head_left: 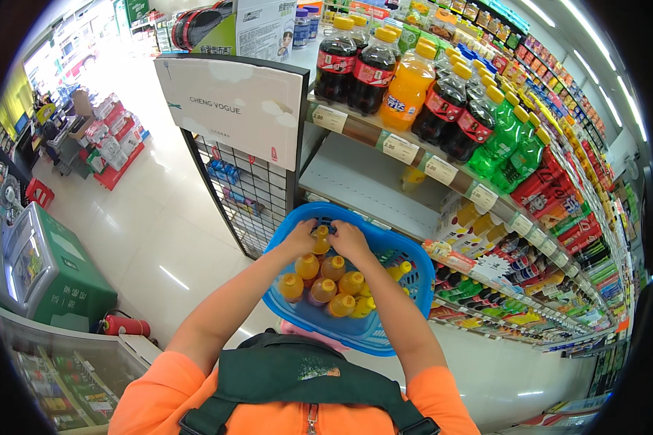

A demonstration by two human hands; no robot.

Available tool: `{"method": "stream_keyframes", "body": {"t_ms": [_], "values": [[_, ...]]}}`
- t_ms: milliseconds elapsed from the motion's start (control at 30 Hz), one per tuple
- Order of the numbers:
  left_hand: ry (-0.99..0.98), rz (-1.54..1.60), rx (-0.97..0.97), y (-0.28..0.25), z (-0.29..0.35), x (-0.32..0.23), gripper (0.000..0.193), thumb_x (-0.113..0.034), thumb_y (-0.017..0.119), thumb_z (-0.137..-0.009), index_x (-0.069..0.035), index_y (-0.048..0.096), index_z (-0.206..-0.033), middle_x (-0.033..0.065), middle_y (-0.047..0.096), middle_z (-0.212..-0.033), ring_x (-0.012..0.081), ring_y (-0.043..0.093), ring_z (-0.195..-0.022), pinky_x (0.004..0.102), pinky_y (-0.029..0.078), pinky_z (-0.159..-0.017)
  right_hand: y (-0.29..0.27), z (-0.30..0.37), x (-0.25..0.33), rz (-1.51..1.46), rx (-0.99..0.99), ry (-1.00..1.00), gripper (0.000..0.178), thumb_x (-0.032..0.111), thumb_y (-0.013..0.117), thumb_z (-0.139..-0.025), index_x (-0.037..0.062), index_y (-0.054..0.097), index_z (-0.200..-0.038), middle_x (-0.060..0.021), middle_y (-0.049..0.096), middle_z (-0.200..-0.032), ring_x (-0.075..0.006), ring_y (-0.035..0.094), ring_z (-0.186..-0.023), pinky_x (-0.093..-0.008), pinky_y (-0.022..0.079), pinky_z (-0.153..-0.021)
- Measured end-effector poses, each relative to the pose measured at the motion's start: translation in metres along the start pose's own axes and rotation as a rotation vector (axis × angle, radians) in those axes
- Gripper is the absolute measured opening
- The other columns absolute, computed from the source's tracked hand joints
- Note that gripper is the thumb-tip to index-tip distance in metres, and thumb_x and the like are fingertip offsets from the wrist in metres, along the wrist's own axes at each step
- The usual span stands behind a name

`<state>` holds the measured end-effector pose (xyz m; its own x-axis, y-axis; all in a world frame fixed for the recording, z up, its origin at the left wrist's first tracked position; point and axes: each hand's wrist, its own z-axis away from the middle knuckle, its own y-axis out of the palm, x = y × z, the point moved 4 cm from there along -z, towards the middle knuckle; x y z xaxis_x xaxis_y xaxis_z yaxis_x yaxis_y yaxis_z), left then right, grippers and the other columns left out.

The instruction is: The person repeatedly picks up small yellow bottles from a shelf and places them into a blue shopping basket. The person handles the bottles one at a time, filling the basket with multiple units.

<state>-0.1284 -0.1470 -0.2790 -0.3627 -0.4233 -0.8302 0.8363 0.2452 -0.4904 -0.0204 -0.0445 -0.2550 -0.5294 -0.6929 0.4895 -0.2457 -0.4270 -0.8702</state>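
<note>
A blue plastic basket (pixel 424 279) stands before me, against the shelf front. Inside are several small bottles of orange drink with orange caps (pixel 332 267), upright and packed together, beside a few yellow-capped ones (pixel 399 271). My left hand (pixel 298 237) is closed at the side of the farthest bottle of orange drink (pixel 321 241), near the basket's far rim. On that bottle's other side, my right hand (pixel 349 241) has curled fingers close to its cap; what they grip is hidden.
A shelf (pixel 370 177) beyond the basket has a bare stretch and one bottle lying deep inside. Cola, orange and green soda bottles (pixel 410 87) line the shelf above. At left are a wire rack (pixel 228 192), a green chest freezer (pixel 69 268) and a red fire extinguisher (pixel 125 325).
</note>
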Motion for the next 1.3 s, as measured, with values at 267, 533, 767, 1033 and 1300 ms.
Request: {"method": "stream_keyframes", "body": {"t_ms": [267, 533, 767, 1033, 1300], "values": [[-0.098, -0.132, -0.015, 0.016, -0.015, 0.004, 0.054, 0.002, 0.047, -0.082, -0.001, 0.043, -0.136, 0.0236, 0.045, -0.134, 0.0377, 0.045, -0.122, 0.0408, 0.038, -0.101, 0.033, -0.019, -0.001, 0.024, 0.142, 0.138, 0.036, 0.021, 0.065, -0.080, 0.0018, 0.061, -0.111, -0.0184, 0.064, -0.108, -0.0356, 0.062, -0.098, -0.0424, 0.050, -0.084], [-0.182, 0.198, -0.066, 0.022, -0.006, 0.006, 0.032, 0.000, 0.041, -0.087, 0.006, 0.056, -0.115, 0.0227, 0.059, -0.110, 0.0316, 0.059, -0.099, 0.0374, 0.047, -0.077, 0.021, 0.003, 0.010, 0.007, -0.027, 0.044, 0.026, 0.018, 0.065, -0.081, 0.0024, 0.062, -0.101, -0.0200, 0.066, -0.099, -0.0373, 0.062, -0.094, -0.0440, 0.051, -0.080], [-0.103, 0.562, 0.104, -0.031, 0.024, -0.071, 0.039, 0.000, 0.045, -0.083, -0.002, 0.056, -0.121, 0.0094, 0.058, -0.108, 0.0199, 0.054, -0.097, 0.0394, 0.046, -0.081, -0.054, 0.010, 0.040, -0.063, -0.221, -0.133, 0.026, 0.020, 0.068, -0.079, 0.0060, 0.060, -0.101, -0.0184, 0.065, -0.085, -0.0365, 0.063, -0.084, -0.0435, 0.050, -0.071], [0.194, 0.689, 0.009, -0.092, 0.044, -0.170, 0.044, 0.004, 0.043, -0.084, 0.000, 0.052, -0.127, 0.0060, 0.056, -0.104, 0.0190, 0.054, -0.104, 0.0385, 0.047, -0.085, -0.167, 0.012, 0.105, -0.199, -0.391, -0.240, 0.025, 0.015, 0.066, -0.079, 0.0038, 0.057, -0.100, -0.0169, 0.065, -0.091, -0.0375, 0.061, -0.087, -0.0429, 0.048, -0.073], [0.310, 0.639, -0.156, -0.100, 0.013, -0.164, 0.043, 0.008, 0.042, -0.083, 0.001, 0.052, -0.123, 0.0067, 0.056, -0.103, 0.0170, 0.054, -0.099, 0.0274, 0.046, -0.080, -0.157, -0.024, 0.102, -0.226, -0.535, -0.341, 0.026, 0.012, 0.064, -0.080, 0.0035, 0.057, -0.103, -0.0181, 0.063, -0.097, -0.0393, 0.060, -0.092, -0.0445, 0.047, -0.077]]}}
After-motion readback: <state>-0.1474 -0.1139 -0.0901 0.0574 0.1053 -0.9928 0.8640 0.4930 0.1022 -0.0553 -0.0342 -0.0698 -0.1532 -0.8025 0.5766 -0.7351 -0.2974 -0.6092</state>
